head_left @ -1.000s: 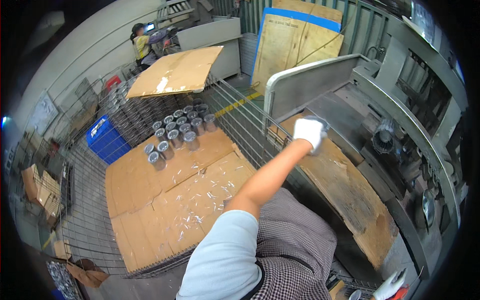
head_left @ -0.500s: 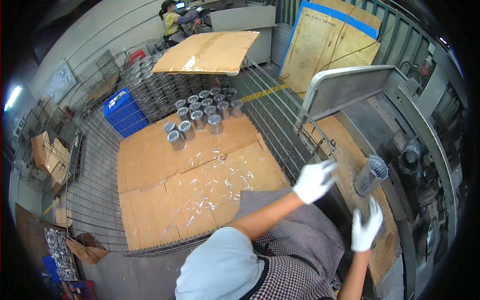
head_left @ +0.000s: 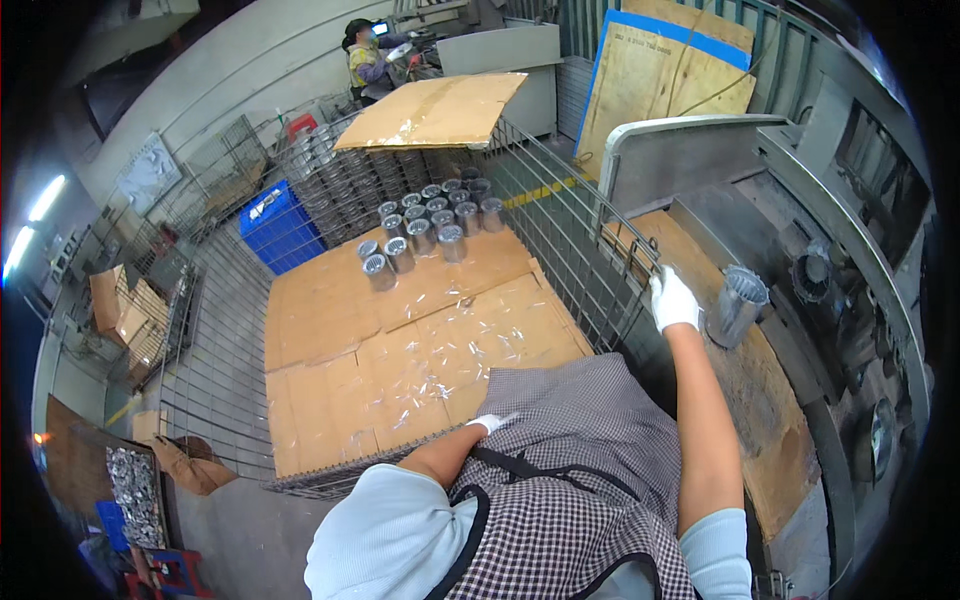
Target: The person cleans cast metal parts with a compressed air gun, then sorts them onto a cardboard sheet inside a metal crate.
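I'm seeing a wire-mesh cage (head_left: 572,252) with cardboard (head_left: 320,325) lining its floor, presumably giving the upright metal cylinders (head_left: 421,240) flat footing. The wooden board (head_left: 775,445) is probably cushioning the machine ledge. My right hand (head_left: 675,304) is hovering at the cage corner, my left (head_left: 492,423) before the apron (head_left: 590,440); on my feed I can't tell either's opening or hold. Just right, the lone ribbed cylinder (head_left: 738,308) is standing on the board, looking dull grey, rim toothed.
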The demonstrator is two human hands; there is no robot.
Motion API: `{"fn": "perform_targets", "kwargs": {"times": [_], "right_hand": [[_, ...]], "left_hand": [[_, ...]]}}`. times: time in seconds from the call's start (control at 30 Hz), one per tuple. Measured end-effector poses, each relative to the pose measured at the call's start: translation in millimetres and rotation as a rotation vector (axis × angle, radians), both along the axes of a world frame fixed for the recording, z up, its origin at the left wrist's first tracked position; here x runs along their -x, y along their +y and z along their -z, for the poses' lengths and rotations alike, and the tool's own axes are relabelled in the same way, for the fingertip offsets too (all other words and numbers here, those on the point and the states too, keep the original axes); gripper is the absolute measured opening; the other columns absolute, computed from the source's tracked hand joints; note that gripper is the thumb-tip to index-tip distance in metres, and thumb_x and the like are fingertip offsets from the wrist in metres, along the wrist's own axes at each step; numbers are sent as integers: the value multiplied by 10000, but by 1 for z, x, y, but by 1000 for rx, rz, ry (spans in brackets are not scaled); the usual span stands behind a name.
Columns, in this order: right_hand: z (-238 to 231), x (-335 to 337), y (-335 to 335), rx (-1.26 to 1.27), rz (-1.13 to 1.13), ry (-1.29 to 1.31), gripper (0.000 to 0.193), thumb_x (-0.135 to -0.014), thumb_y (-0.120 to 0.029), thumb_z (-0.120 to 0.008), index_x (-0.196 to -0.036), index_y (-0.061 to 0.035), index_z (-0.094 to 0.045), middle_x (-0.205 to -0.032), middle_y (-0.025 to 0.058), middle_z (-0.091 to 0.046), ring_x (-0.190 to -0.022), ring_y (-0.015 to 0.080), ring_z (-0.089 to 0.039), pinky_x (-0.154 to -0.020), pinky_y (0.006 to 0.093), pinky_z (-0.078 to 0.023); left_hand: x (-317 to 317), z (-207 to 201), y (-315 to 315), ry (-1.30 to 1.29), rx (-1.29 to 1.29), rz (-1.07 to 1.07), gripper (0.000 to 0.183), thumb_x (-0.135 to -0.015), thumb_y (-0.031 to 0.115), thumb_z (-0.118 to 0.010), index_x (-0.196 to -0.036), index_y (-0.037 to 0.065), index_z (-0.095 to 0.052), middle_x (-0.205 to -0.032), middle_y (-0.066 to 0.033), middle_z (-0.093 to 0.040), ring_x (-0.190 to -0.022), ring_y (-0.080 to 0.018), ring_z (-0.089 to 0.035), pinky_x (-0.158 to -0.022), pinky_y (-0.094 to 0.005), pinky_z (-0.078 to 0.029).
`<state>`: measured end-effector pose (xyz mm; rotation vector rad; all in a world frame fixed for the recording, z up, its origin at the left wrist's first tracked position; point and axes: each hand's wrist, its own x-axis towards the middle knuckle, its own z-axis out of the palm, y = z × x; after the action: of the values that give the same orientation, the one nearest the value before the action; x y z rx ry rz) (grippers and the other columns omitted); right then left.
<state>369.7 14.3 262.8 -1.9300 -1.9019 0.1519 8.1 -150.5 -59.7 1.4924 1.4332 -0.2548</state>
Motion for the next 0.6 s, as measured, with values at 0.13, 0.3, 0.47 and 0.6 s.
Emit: {"fn": "perform_targets", "kwargs": {"times": [0.13, 0.3, 0.47, 0.6], "right_hand": [[-19, 5, -21, -108, -75, -119, 534, -944, -349, -523, -1416, -103, -474, -1125, 208, -648, -1017, 375, -652, -904, 475, -509], [-34, -18, -68, -171, -93, -92, 604, -925, -370, -562, -1449, -98, -434, -1166, 206, -634, -1047, 373, -638, -919, 476, -501], [-69, -50, -104, -256, -69, -95, 625, -912, -359, -594, -1454, -95, -427, -1227, 190, -610, -1107, 352, -609, -934, 466, -492], [-79, -68, -125, -292, -37, -23, 621, -908, -346, -597, -1455, -104, -429, -1227, 196, -609, -1106, 372, -602, -942, 483, -478]], "left_hand": [[28, -29, -21, 213, -141, 39, 808, -928, 727, -315, -1311, 80, -610, -1348, -220, -576, -1274, -384, -531, -1103, -452, -365], [58, -50, -56, 303, -145, -139, 581, -924, 530, -463, -1223, 72, -658, -1286, -201, -625, -1176, -370, -604, -1014, -453, -439], [69, -76, -56, 356, -137, -270, 487, -903, 420, -511, -1199, 67, -670, -1251, -194, -651, -1128, -352, -639, -963, -452, -473], [95, -65, -43, 376, -106, -243, 479, -891, 399, -518, -1205, 71, -672, -1258, -203, -643, -1139, -345, -638, -951, -456, -479]]}}
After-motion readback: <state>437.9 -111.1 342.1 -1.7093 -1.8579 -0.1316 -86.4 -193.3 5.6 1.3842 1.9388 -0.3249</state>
